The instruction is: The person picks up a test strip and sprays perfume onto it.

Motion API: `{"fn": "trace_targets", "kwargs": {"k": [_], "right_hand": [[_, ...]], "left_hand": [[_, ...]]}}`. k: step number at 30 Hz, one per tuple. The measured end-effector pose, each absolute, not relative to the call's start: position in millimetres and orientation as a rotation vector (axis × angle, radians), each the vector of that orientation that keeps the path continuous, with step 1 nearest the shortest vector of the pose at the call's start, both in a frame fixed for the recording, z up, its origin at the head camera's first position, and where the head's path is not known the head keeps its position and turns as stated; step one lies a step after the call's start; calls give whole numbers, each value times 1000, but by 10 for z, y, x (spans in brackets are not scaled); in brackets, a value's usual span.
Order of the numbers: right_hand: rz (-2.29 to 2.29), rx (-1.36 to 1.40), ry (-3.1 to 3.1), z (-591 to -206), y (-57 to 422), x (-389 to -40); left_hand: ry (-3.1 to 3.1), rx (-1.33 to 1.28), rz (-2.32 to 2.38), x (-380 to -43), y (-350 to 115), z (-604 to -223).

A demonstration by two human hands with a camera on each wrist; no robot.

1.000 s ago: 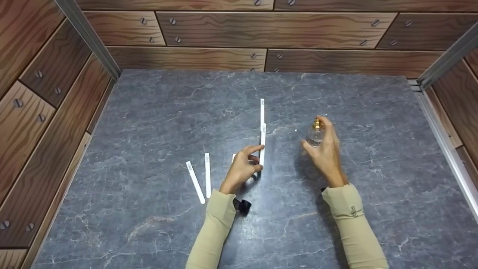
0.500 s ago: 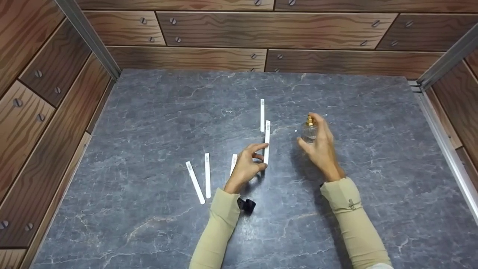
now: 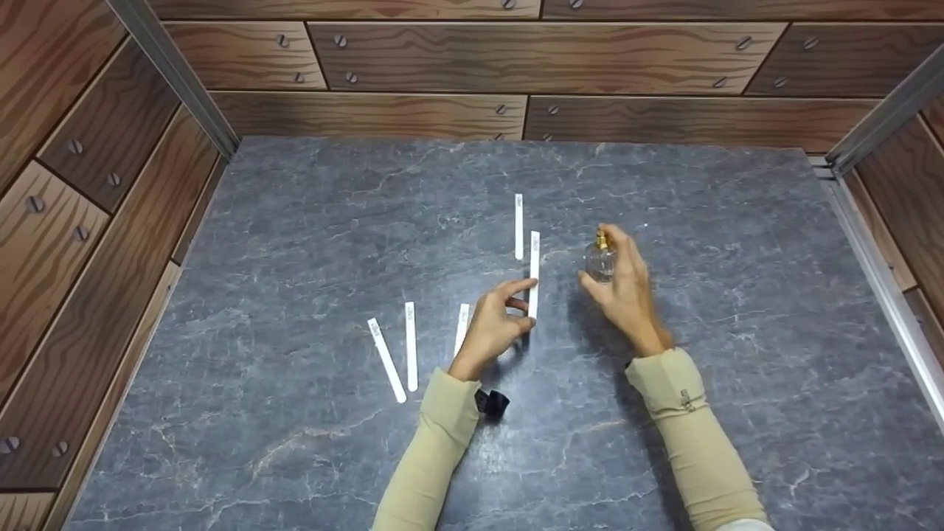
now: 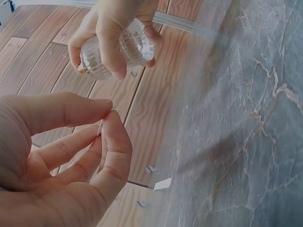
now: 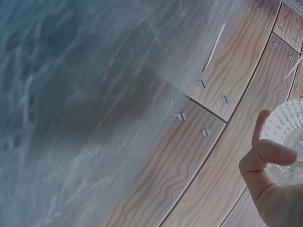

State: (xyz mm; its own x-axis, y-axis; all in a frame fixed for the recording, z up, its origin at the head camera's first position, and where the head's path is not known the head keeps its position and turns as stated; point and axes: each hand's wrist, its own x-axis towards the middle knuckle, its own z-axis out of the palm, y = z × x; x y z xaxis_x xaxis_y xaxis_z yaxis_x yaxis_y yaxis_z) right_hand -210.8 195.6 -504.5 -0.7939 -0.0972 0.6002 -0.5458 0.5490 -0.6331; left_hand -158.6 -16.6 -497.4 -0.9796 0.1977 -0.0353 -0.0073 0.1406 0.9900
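My left hand [image 3: 495, 324] pinches a white perfume test strip [image 3: 534, 254] between fingertips and thumb, its printed end pointing away from me. In the left wrist view the strip appears almost edge-on at the fingertips. To the right, my right hand [image 3: 627, 287] grips a clear ribbed glass perfume bottle [image 3: 598, 263] with a gold spray top [image 3: 602, 240]. Its index finger lies on that top, which is turned toward the strip. The ribbed bottom of the bottle [image 5: 283, 120] shows in the right wrist view. A small gap separates bottle and strip.
One test strip [image 3: 518, 226] lies on the dark marbled table [image 3: 310, 221] beyond the left hand. Two more, the outer strip [image 3: 386, 360] and inner strip [image 3: 411, 346], lie to the left. Another strip [image 3: 462, 324] is partly covered by the left hand. Wood-patterned walls [image 3: 546, 59] surround the table.
The perfume bottle in my right hand has moved left, toward the strip. My left hand has carried its test strip slightly right and away from me, baring more of the strip lying beside it.
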Motion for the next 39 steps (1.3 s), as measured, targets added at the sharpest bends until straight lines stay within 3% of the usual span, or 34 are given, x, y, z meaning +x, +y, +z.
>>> {"fn": "trace_targets", "kwargs": {"k": [39], "right_hand": [[1138,461,-2283,-5023,1923,-2085]], "left_hand": [[2324,260,1903,-1572,-192,-4942]]}}
